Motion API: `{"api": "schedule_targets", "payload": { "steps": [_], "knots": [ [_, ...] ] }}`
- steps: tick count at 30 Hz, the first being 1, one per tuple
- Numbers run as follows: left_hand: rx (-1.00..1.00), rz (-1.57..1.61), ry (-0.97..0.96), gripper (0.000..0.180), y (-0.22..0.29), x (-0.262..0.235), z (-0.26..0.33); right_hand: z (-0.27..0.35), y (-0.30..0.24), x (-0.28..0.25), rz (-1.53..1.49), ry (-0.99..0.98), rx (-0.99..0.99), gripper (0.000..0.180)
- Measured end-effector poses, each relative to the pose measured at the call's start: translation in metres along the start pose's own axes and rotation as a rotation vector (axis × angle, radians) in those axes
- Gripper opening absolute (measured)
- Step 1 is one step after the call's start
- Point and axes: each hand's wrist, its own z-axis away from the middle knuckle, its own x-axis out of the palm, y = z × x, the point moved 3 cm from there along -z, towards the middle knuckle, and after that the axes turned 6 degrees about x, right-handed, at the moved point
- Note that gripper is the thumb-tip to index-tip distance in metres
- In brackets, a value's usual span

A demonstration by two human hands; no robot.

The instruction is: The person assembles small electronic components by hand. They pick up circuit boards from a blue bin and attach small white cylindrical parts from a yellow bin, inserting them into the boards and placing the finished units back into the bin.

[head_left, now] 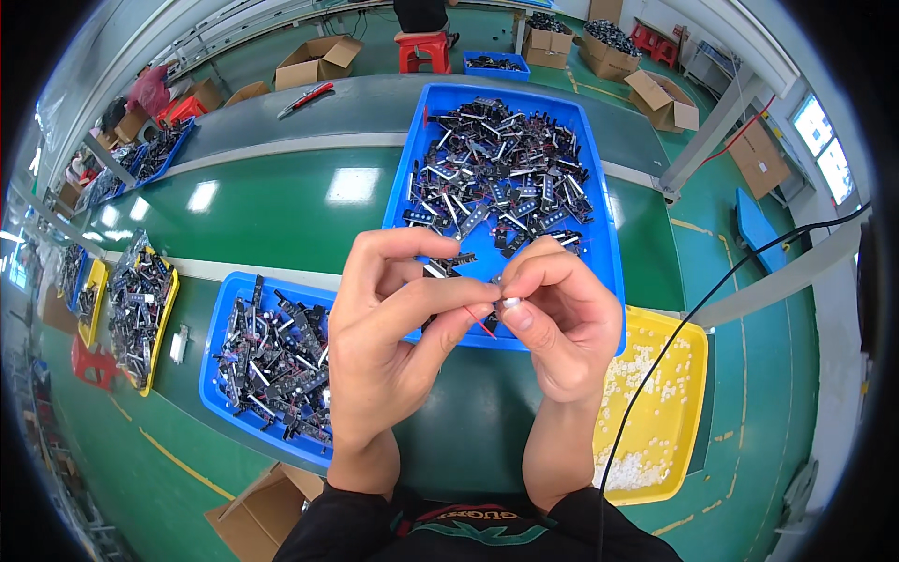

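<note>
- A small black component with thin red wires [465, 281] sits pinched between both hands, held above the near edge of the green bench [281, 201].
- The left hand [389, 323] fingers close narrowly on the part; the right hand [552, 314] fingers pinch a small white piece [511, 303] against it.
- Behind the hands, a large blue tray [599, 187] holds matching black parts.
- A smaller blue tray [217, 328] sits toward the left edge; a yellow tray [688, 375] of white pieces lies toward the right.
</note>
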Motion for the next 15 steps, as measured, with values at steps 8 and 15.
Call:
{"api": "schedule_targets", "payload": {
  "steps": [8,15],
  "knots": [
    [-0.125,0.124,-0.047,0.017,-0.006,-0.008,0.011,0.0,-0.005,0.007,0.228,-0.009,-0.024,0.011],
    [-0.307,-0.364,-0.033,0.015,-0.019,-0.084,0.062,0.007,0.005,0.043,0.664,-0.258,0.173,0.022]
  ]
}}
